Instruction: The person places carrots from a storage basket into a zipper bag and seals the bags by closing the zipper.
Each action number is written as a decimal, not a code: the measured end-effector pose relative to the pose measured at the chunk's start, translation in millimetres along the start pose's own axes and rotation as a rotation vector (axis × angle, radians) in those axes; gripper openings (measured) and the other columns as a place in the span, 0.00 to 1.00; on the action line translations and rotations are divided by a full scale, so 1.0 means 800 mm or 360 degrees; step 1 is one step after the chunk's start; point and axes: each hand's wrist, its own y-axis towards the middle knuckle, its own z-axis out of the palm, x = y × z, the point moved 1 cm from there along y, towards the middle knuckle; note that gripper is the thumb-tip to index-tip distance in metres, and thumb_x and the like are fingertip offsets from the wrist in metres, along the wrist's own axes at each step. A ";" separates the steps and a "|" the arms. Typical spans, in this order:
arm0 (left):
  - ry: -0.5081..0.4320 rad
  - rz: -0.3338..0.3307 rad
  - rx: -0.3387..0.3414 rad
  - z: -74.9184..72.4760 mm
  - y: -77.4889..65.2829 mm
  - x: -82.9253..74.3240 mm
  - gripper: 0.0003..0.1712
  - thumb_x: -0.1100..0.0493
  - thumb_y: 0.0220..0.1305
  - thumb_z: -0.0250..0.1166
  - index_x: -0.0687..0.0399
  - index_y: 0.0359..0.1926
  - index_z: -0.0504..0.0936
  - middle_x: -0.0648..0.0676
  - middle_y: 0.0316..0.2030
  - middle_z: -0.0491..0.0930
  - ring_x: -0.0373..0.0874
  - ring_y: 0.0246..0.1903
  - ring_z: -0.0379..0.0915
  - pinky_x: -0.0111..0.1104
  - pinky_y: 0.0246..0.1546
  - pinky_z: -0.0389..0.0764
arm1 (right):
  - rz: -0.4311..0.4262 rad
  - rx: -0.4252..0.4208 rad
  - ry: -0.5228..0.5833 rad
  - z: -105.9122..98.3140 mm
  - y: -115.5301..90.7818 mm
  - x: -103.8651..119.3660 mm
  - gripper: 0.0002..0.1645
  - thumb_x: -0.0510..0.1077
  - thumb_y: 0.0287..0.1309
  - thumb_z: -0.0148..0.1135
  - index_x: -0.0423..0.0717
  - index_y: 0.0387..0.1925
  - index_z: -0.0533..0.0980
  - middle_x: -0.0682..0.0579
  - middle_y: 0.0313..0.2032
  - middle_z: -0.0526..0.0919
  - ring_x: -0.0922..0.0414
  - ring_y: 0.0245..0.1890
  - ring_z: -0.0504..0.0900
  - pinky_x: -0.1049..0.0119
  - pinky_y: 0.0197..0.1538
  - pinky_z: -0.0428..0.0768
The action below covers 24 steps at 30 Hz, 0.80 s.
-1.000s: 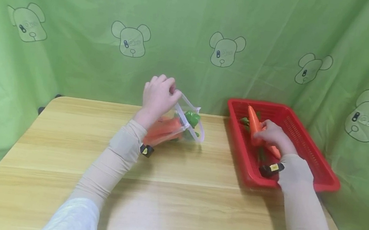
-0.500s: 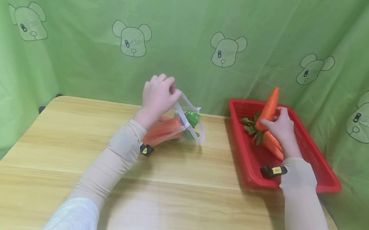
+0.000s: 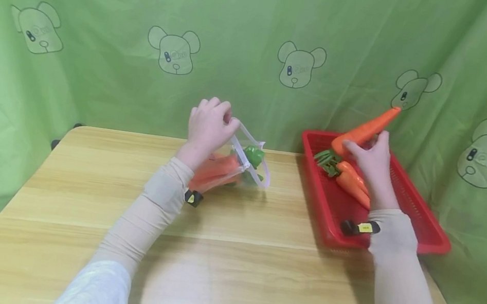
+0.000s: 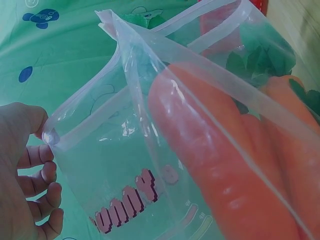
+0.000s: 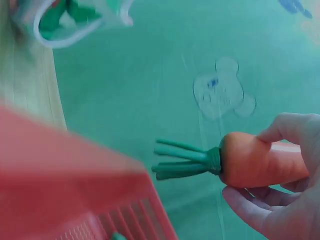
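My left hand (image 3: 212, 126) pinches the top edge of a clear zip bag (image 4: 125, 145) between thumb and forefinger, keeping its mouth apart. Inside the bag lie orange carrots (image 4: 200, 135) with green tops, and pink lettering marks its side. Over the red basket (image 3: 420, 226), my right hand (image 3: 375, 160) grips a carrot (image 3: 363, 132) near its thick end. Its tip points up and right, while its green stems (image 5: 185, 160) point left. Under it another carrot (image 3: 353, 184) rests in the basket.
The basket stands at the right of the wooden table (image 3: 217, 273), apart from the bag. A green curtain (image 3: 242, 27) with printed bear heads surrounds the table's back and sides. Each wrist carries a small black camera, like the right wrist camera (image 3: 360, 227).
My right hand has lifted the carrot from the basket and turned its tip up and to the right. The left hand and bag have stayed in place.
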 end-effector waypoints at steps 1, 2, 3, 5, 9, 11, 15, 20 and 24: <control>0.0002 0.0001 0.0001 0.000 0.000 0.000 0.08 0.52 0.58 0.58 0.48 0.26 0.72 0.49 0.30 0.71 0.47 0.36 0.64 0.38 0.38 0.65 | -0.0003 0.0013 0.0124 0.005 -0.003 0.005 0.32 0.45 0.57 0.65 0.59 0.56 0.56 0.61 0.45 0.71 0.68 0.43 0.74 0.79 0.40 0.77; 0.0003 0.0002 0.0003 0.000 0.000 0.000 0.08 0.52 0.58 0.58 0.48 0.27 0.72 0.49 0.30 0.71 0.47 0.36 0.64 0.38 0.39 0.65 | -0.0006 0.0028 0.0246 0.011 -0.006 0.009 0.33 0.42 0.57 0.66 0.58 0.56 0.57 0.59 0.45 0.72 0.68 0.42 0.75 0.79 0.40 0.78; 0.0004 0.0001 0.0006 0.000 0.000 0.000 0.08 0.52 0.58 0.58 0.48 0.27 0.72 0.49 0.30 0.72 0.47 0.36 0.64 0.38 0.39 0.65 | -0.0007 0.0049 0.0356 0.018 -0.010 0.014 0.33 0.40 0.56 0.66 0.57 0.56 0.56 0.58 0.45 0.72 0.68 0.41 0.77 0.78 0.39 0.79; 0.0006 -0.0002 0.0010 -0.001 0.000 -0.001 0.08 0.51 0.58 0.58 0.48 0.27 0.72 0.49 0.31 0.72 0.47 0.36 0.64 0.38 0.39 0.66 | -0.0020 0.0104 0.0527 0.030 -0.016 0.023 0.35 0.37 0.55 0.66 0.55 0.57 0.56 0.55 0.45 0.73 0.67 0.40 0.79 0.77 0.39 0.81; 0.0009 -0.0005 0.0018 -0.001 0.000 -0.002 0.08 0.51 0.58 0.58 0.48 0.27 0.72 0.49 0.31 0.72 0.47 0.37 0.64 0.38 0.39 0.66 | -0.0059 0.0207 0.0671 0.057 -0.028 0.038 0.35 0.35 0.55 0.67 0.52 0.57 0.57 0.52 0.46 0.74 0.65 0.39 0.82 0.74 0.40 0.82; 0.0008 -0.0005 0.0018 -0.001 0.000 -0.002 0.08 0.51 0.58 0.58 0.48 0.27 0.72 0.49 0.31 0.72 0.47 0.37 0.64 0.38 0.39 0.66 | -0.0077 0.0259 0.0742 0.069 -0.033 0.045 0.33 0.34 0.55 0.66 0.52 0.56 0.59 0.52 0.45 0.74 0.64 0.40 0.82 0.73 0.41 0.83; 0.0006 -0.0004 0.0019 -0.002 0.000 -0.002 0.08 0.52 0.58 0.59 0.48 0.27 0.72 0.49 0.30 0.72 0.47 0.36 0.64 0.38 0.39 0.66 | -0.0086 0.0336 0.0881 0.094 -0.042 0.056 0.29 0.31 0.54 0.66 0.51 0.52 0.62 0.52 0.43 0.76 0.62 0.40 0.82 0.72 0.41 0.83; 0.0004 0.0002 0.0011 -0.002 -0.002 -0.003 0.08 0.52 0.58 0.59 0.49 0.26 0.72 0.49 0.30 0.72 0.47 0.36 0.64 0.38 0.38 0.66 | -0.0073 0.0373 0.0855 0.124 -0.051 0.062 0.29 0.32 0.53 0.66 0.49 0.52 0.63 0.53 0.41 0.78 0.62 0.40 0.81 0.73 0.42 0.82; 0.0008 0.0003 0.0010 -0.002 -0.002 -0.003 0.08 0.52 0.58 0.58 0.49 0.26 0.72 0.49 0.30 0.72 0.47 0.35 0.64 0.38 0.38 0.66 | -0.0071 0.0414 0.0851 0.145 -0.056 0.064 0.31 0.32 0.55 0.65 0.46 0.56 0.62 0.53 0.43 0.78 0.62 0.43 0.81 0.72 0.45 0.82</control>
